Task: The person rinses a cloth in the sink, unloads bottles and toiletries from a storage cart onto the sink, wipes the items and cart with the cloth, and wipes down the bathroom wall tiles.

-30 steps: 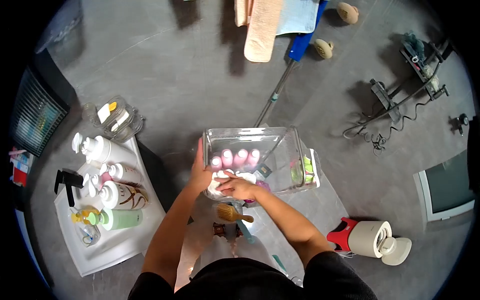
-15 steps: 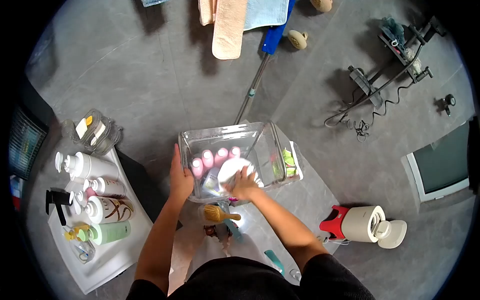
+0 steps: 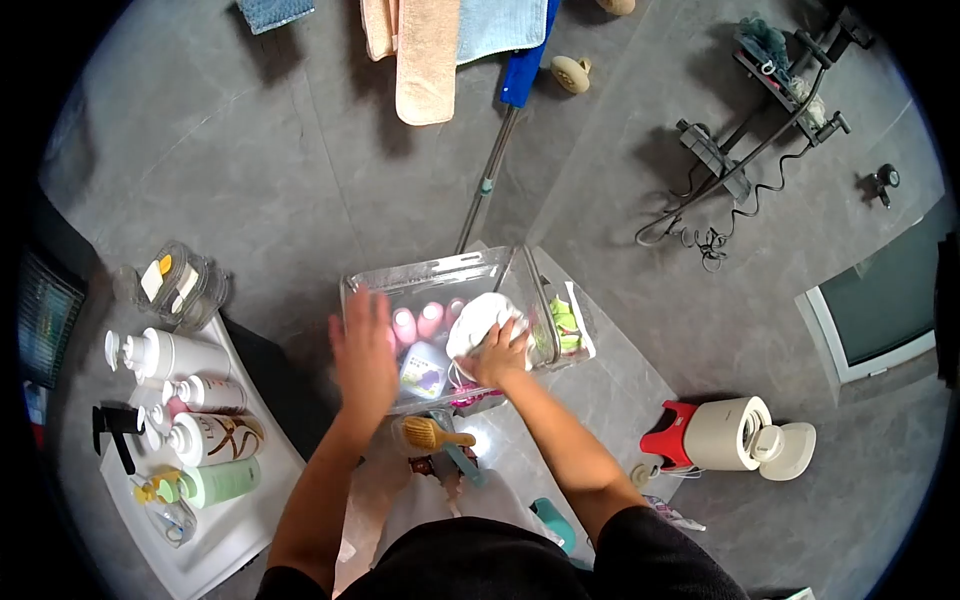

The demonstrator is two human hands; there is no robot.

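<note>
- Holding up the left hand (image 3: 365, 365), blurry, fingers spread, over the left end of a big clear box (image 3: 425, 268); cannot tell if touching it.
- Resting the right hand (image 3: 500, 357) on a soft white bundle (image 3: 476, 317) inside the box; cannot tell if pinching it.
- Can see pink bottles (image 3: 430, 320) in the box, left of the bundle, and a white and purple pack (image 3: 424, 370) between the two hands.
- Can see a yellow-brown brush (image 3: 425, 432) just outside the near side of the box.
- Can see pump bottles (image 3: 185, 355) on a white worktop (image 3: 235, 535), off to the left.
</note>
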